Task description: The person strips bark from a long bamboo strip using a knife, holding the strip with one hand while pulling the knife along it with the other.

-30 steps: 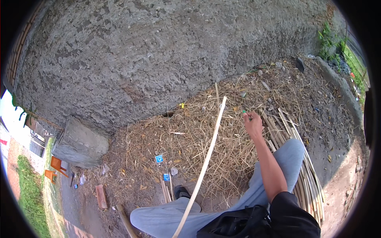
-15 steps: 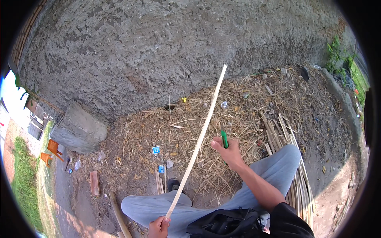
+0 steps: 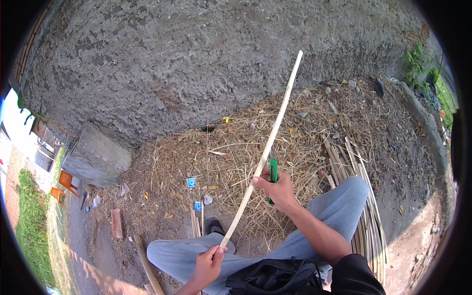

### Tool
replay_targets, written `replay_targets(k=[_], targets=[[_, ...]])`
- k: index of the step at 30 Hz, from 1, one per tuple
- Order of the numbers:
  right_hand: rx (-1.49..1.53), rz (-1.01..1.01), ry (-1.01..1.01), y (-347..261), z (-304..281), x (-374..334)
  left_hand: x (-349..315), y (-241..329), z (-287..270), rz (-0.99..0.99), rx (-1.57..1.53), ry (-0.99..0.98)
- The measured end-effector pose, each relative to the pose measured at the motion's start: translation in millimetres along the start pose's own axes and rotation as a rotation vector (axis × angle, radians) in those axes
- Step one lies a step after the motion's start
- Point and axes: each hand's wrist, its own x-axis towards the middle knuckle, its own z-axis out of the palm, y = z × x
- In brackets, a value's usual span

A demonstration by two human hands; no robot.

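Note:
A long pale strip, split bamboo by its look, slants up and to the right in front of me. My left hand pinches its lower end above my left thigh. My right hand is closed around a green utility knife, whose tip points up beside the strip. The right thumb presses against the strip near its middle. How far the blade sticks out, and whether it touches the strip, is hard to make out.
Several cut strips lie by my right knee. Straw and shavings cover the ground before me. Beyond rises a rough grey wall, with a concrete block at its left. A brick and a pole lie near my left knee.
The strip has moved up and to the right with my left hand. My right hand, formerly apart from the strip, now touches it with the thumb, still holding the utility knife.

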Motion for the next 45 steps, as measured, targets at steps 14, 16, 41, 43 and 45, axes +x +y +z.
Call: replay_targets(k=[14,16,41,43,45], targets=[[-1.024,-0.773,-0.151,3.9,19.8,-49.3,70.4,26.8,21.6,0.037,-0.185,0.100],[-1.041,-0.777,-0.149,2.4,21.1,-48.9,73.5,28.8,20.2,0.032,-0.182,0.108],[-1.177,-0.876,0.229,-3.0,-11.4,0.2,40.1,18.1,30.8,0.109,-0.020,0.053],[-1.171,-0.938,0.237,-1.4,-10.8,-0.2,33.8,18.7,24.7,0.116,-0.016,0.056],[-1.172,-0.877,0.257,0.5,-8.9,3.7,26.5,19.5,12.2,0.114,0.076,0.034]])
